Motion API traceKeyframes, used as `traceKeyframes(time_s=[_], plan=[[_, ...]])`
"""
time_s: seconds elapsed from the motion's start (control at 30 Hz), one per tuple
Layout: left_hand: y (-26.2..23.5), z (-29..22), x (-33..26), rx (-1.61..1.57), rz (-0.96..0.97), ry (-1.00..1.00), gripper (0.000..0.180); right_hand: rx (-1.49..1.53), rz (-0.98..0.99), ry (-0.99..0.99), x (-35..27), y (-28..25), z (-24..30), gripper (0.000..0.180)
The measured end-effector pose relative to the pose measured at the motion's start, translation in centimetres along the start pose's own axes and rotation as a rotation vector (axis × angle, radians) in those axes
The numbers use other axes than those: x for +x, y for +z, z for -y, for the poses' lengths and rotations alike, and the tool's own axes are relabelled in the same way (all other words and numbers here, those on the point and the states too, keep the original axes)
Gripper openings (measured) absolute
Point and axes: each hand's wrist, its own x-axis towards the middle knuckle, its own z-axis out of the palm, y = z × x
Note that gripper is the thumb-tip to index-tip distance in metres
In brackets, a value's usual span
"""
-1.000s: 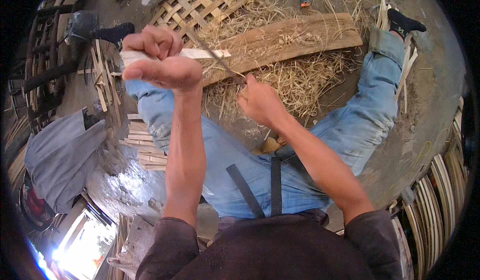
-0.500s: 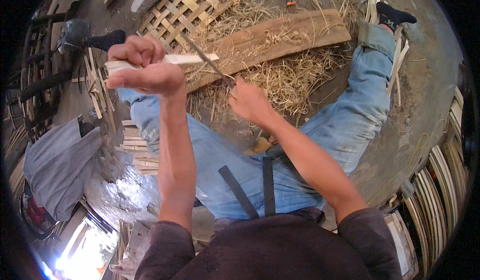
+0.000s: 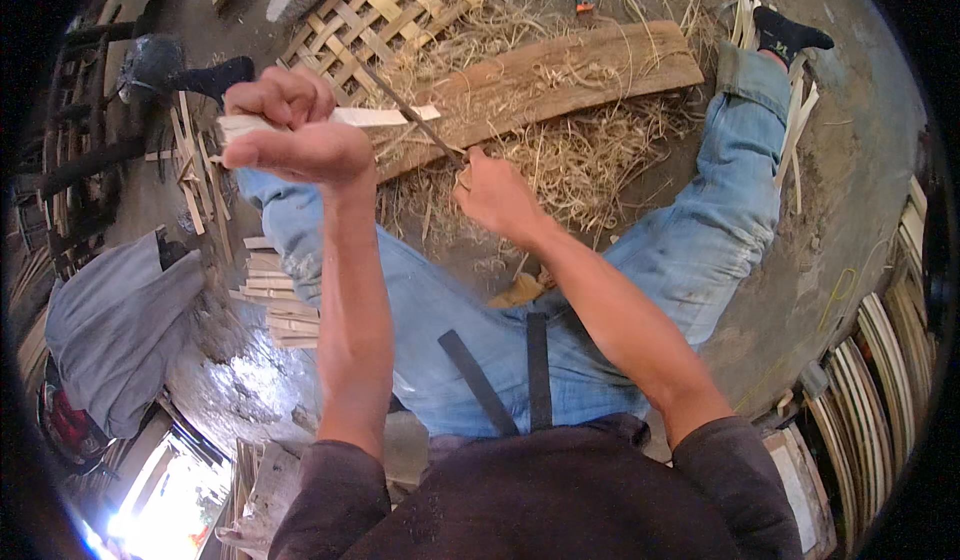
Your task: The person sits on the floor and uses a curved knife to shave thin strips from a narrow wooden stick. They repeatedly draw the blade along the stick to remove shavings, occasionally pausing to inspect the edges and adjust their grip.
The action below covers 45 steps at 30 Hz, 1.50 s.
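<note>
Toward the centre of the frame, the right hand [image 3: 497, 192] is closed around the handle of a thin blade [image 3: 410, 115], which slants up and left. Further up, at upper left, the left hand [image 3: 290, 130] is clenched on a pale bamboo strip [image 3: 385, 116], whose long axis runs roughly level, its free end pointing right. The strip is judged light, stiff and splintery, best gripped near its end. Beyond, a wooden plank [image 3: 560, 75] and a woven mat [image 3: 370, 10] are seen.

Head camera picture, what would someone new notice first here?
Probably the two hands raised at the centre: the left hand grips a pale bamboo strip, and the right hand holds a thin blade against it. Beyond them, a long wooden plank lies across straw-like shavings, with a woven lattice mat at the top.
</note>
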Motion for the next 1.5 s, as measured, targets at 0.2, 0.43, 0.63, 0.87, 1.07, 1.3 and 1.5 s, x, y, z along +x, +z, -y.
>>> traceKeyframes(time_s=[0.2, 0.43, 0.63, 0.87, 1.07, 1.3, 1.5], plan=[[0.3, -0.7, 0.2, -0.001, -0.027, -0.016, 0.071, -0.061, 0.044, -0.060, -1.4, -0.5, 1.0, 0.036], [-0.1, -0.4, -0.4, -0.044, -0.029, -0.018, 0.071, -0.012, -0.001, -0.153, -3.0, -0.6, 1.2, 0.040], [-0.2, -0.6, -0.2, -0.054, -0.021, -0.037, 0.072, 0.020, 0.029, -0.016, -2.1, 0.2, 0.3, 0.039], [-2.1, -1.0, -0.6, -0.209, 0.052, -0.103, 0.075, 0.014, 0.061, -0.075, -2.0, -0.7, 1.0, 0.038], [-3.0, -1.6, -1.8, -0.087, 0.036, -0.058, 0.070, -0.002, 0.070, -0.088, -2.0, -0.3, 0.3, 0.035], [-3.6, -1.6, -1.8, -0.114, 0.039, -0.034, 0.068, -0.128, 0.097, -0.059, -0.3, -0.8, -2.1, 0.031], [-3.5, -1.6, -1.7, -0.127, 0.029, -0.035, 0.068, -0.140, 0.094, -0.119, -1.4, -0.7, -2.3, 0.033]])
